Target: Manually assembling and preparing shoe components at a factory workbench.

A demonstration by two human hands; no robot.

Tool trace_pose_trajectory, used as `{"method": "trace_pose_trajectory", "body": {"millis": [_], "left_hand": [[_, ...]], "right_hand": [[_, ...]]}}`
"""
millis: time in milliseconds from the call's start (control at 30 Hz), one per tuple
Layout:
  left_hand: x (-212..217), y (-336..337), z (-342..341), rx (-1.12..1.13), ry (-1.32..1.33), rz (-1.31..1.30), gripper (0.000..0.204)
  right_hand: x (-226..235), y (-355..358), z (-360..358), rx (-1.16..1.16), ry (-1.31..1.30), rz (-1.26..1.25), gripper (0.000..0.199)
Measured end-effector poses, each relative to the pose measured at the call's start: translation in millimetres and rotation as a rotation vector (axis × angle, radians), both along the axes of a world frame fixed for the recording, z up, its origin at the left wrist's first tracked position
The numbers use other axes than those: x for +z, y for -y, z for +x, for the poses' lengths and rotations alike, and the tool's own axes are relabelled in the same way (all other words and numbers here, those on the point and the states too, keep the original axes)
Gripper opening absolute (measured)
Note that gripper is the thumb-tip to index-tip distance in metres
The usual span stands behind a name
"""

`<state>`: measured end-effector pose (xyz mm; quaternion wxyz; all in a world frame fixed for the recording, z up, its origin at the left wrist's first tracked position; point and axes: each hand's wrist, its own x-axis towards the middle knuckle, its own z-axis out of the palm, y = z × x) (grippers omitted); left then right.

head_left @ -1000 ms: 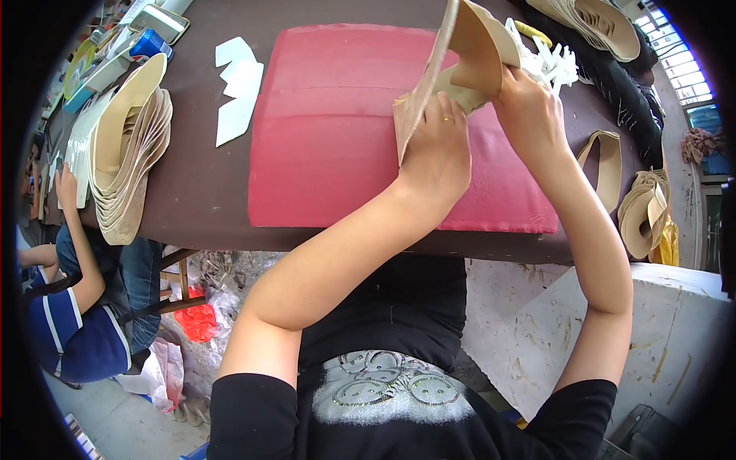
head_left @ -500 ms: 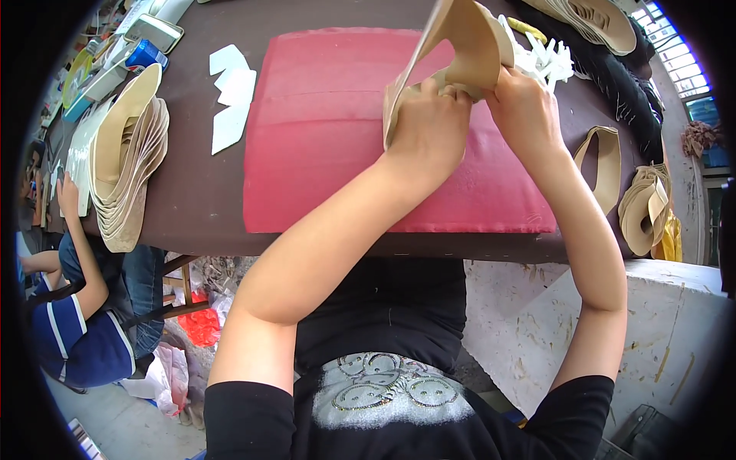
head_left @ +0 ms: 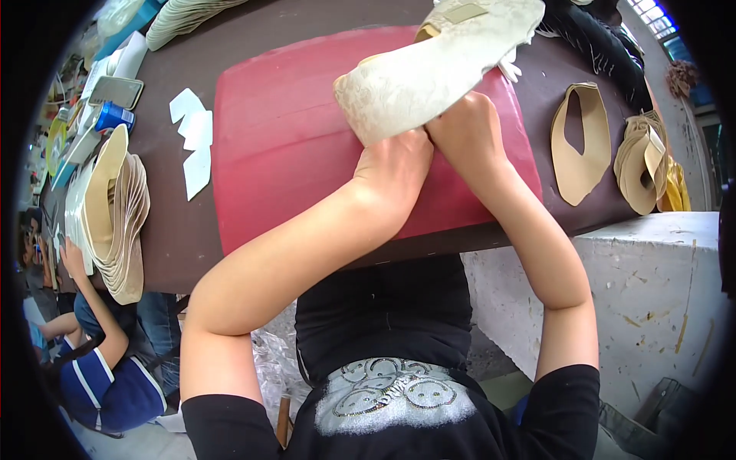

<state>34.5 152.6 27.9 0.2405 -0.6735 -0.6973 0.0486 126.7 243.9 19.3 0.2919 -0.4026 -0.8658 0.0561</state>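
Above the red mat [head_left: 284, 138], both of my hands pinch the near edge of a curved leather shoe upper [head_left: 437, 84]. Its mottled whitish side faces up, and a bit of tan shows at the far edge, where a small tan patch lies on it. My left hand [head_left: 392, 162] is closed on the edge with curled fingers. Right beside it, almost touching, my right hand [head_left: 469, 130] is closed on the same edge. The fingertips of both are partly hidden. Behind the upper, a few white strips [head_left: 510, 67] peek out.
White cut pieces [head_left: 195, 138] lie left of the mat; a stack of uppers [head_left: 126, 215] and a blue can [head_left: 115, 115] stand farther left. At right are a single tan upper [head_left: 589, 165], another stack [head_left: 636, 172] and black cloth [head_left: 594, 50]. Another person's hand [head_left: 73, 259] is at far left.
The shoe upper has been turned so its whitish side faces up, where its tan side showed before. My hands have come nearer to me and closer together. The view has shifted too.
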Motion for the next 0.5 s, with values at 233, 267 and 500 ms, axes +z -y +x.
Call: {"method": "trace_pose_trajectory", "body": {"millis": [233, 267, 500], "left_hand": [[-4.1, -23.5, -1.6, -0.214, -0.385, -0.082, 0.008], [1.4, -23.2, -3.6, -0.273, -0.454, -0.163, 0.008], [11.4, -45.0, 6.8, -0.038, -0.192, -0.024, 0.011]], "right_hand": [[-0.9, -49.9, 30.6, 0.082, -0.339, 0.017, 0.025], [-10.1, -53.4, 31.2, 0.113, -0.432, 0.087, 0.028], [4.6, -50.2, 10.3, -0.082, -0.137, -0.035, 0.022]]}}
